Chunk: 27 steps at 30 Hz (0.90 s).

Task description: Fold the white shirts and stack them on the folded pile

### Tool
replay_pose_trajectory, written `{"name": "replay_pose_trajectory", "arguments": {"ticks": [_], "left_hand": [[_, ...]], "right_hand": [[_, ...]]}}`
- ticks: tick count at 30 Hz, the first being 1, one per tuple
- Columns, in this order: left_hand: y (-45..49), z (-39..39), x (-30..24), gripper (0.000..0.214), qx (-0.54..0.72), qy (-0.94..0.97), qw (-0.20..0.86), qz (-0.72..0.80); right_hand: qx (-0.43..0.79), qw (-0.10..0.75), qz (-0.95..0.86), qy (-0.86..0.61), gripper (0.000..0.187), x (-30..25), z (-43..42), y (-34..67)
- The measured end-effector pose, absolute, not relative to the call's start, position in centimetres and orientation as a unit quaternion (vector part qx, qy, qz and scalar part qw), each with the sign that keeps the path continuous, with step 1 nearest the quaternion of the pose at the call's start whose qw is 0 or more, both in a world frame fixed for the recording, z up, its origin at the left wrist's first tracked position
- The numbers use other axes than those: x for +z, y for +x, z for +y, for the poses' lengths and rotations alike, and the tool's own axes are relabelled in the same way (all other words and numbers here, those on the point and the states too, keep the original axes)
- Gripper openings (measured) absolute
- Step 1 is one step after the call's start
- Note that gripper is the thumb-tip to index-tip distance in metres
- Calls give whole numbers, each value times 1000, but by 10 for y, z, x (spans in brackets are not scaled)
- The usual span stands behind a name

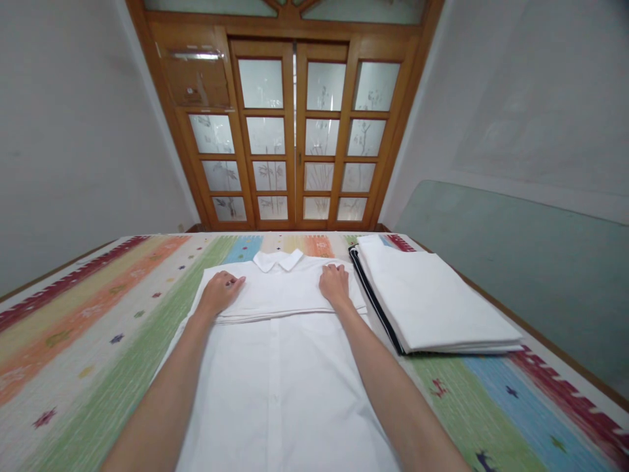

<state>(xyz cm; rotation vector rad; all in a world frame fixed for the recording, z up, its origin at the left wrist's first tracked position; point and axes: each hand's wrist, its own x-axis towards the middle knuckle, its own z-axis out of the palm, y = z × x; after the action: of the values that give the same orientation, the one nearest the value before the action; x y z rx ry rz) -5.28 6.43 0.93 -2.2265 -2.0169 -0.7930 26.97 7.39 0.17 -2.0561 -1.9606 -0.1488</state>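
Observation:
A white collared shirt (275, 393) lies flat, with its collar (278, 261) at the far end and a button placket down the middle. Across its upper part is a flat white layered piece (275, 303) with stacked lower edges; I cannot tell whether it belongs to the same shirt. At the left shoulder my left hand (223, 292) rests with curled fingers on the white cloth, thumb pointing inward. My right hand (335, 283) is at the right shoulder, its fingers bent down onto the cloth. Both hands' fingertips are partly hidden.
Right of the shirt lies a stack of folded white cloth (437, 298) with a black layer underneath. A striped, multicoloured cover (122, 314) spreads below everything. Beyond are wood-framed glass doors (295, 131), and a pale green panel (515, 242) stands along the right side.

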Motion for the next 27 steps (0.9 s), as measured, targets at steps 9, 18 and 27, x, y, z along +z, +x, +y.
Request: {"name": "replay_pose_trajectory", "arguments": {"ticks": [9, 18, 27], "left_hand": [[-62, 58, 31, 47, -272, -718, -57, -638], [-72, 56, 40, 47, -258, -712, -76, -649], [-78, 56, 49, 48, -224, -686, -122, -682]], "right_hand": [[-41, 180, -674, -715, 32, 10, 78, 270], [-51, 208, -705, -676, 33, 13, 78, 266], [-38, 190, -641, -743, 42, 5, 79, 266]]}}
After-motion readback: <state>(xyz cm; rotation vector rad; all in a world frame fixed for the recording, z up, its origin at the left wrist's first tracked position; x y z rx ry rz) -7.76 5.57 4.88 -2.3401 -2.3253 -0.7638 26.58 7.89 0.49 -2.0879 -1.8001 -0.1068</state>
